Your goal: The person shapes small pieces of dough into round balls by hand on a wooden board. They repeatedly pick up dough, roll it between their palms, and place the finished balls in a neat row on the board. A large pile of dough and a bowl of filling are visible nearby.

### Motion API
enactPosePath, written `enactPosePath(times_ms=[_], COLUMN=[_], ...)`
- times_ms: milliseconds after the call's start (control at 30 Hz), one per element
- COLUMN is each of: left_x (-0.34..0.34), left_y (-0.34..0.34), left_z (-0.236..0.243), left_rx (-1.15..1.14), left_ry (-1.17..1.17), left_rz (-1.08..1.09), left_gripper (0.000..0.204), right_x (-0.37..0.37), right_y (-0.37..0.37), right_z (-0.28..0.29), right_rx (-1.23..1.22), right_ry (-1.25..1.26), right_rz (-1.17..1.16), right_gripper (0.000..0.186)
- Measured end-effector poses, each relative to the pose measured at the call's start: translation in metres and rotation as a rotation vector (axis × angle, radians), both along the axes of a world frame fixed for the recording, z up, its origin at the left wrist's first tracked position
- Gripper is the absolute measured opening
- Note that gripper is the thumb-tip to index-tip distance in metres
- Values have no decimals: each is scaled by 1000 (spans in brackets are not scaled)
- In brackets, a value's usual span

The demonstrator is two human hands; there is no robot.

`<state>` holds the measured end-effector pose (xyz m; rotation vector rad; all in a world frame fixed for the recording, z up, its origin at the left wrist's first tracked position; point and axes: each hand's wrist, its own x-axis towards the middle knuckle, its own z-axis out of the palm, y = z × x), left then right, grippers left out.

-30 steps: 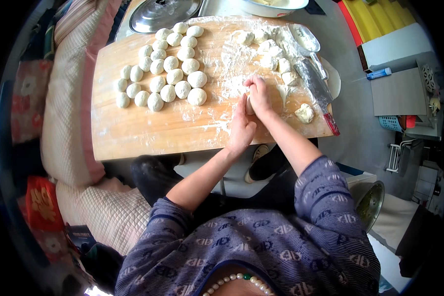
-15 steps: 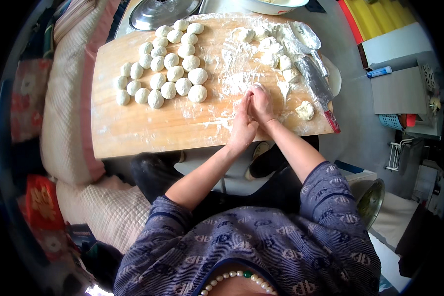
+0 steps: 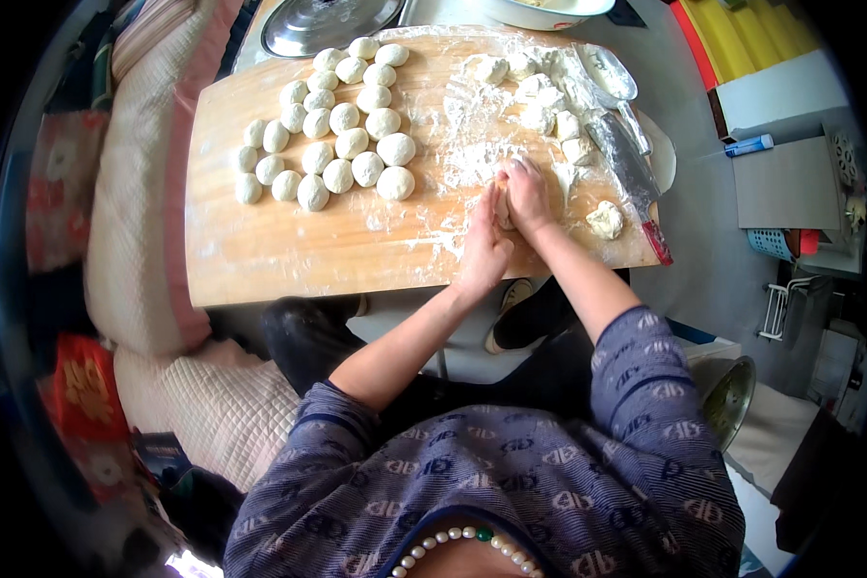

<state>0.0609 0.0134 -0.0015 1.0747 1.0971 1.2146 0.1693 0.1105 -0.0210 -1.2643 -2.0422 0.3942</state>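
Over the floured right half of a wooden board (image 3: 289,255), my two hands are pressed together. My left hand (image 3: 486,250) stands on edge, its fingers close together against the other palm. Curled fingers of my right hand (image 3: 527,193) bend over toward the left fingertips. Whatever lies between the palms is hidden. Smooth round dough balls (image 3: 395,183) sit in loose rows to the left of my hands. To the right are rough dough pieces (image 3: 578,150) in loose flour, and a single dough lump (image 3: 605,221) lies nearer the board's front edge.
A wide-bladed knife (image 3: 626,164) with a red handle rests along the board's right edge, beside a metal scoop (image 3: 609,72) with flour. Beyond the far edge are a metal lid (image 3: 328,27) and a white basin (image 3: 549,13). A quilted cover (image 3: 135,231) is at the left.
My right hand has turned and its fingers now curl over the left fingertips, where before both hands were cupped together. The whole view has shifted slightly; the dough balls keep their arrangement.
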Motion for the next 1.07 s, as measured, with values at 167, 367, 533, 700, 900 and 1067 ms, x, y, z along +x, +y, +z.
enactPosePath(times_ms=[167, 367, 533, 700, 900, 1067], left_x=[1, 5, -5, 6, 4, -5], left_y=[7, -6, 4, -2, -2, 9], left_z=[-20, 7, -12, -6, 5, -9], left_rx=[58, 65, 43, 3, 64, 15], left_ry=[56, 88, -31, 106, 33, -43], left_rz=[26, 35, 13, 30, 11, -3], left_gripper=[93, 91, 91, 89, 89, 90], right_x=[0, -4, 3, -16, 2, -9], right_y=[30, -16, 24, 5, 9, 30], right_z=[-9, -4, -5, -5, -4, -11], right_rx=[18, -4, 77, -373, 30, -230], right_ry=[-62, 19, -83, 399, -46, 90], right_rz=[-14, 4, 46, -132, 97, -39], right_gripper=[13, 7, 8, 11, 14, 14])
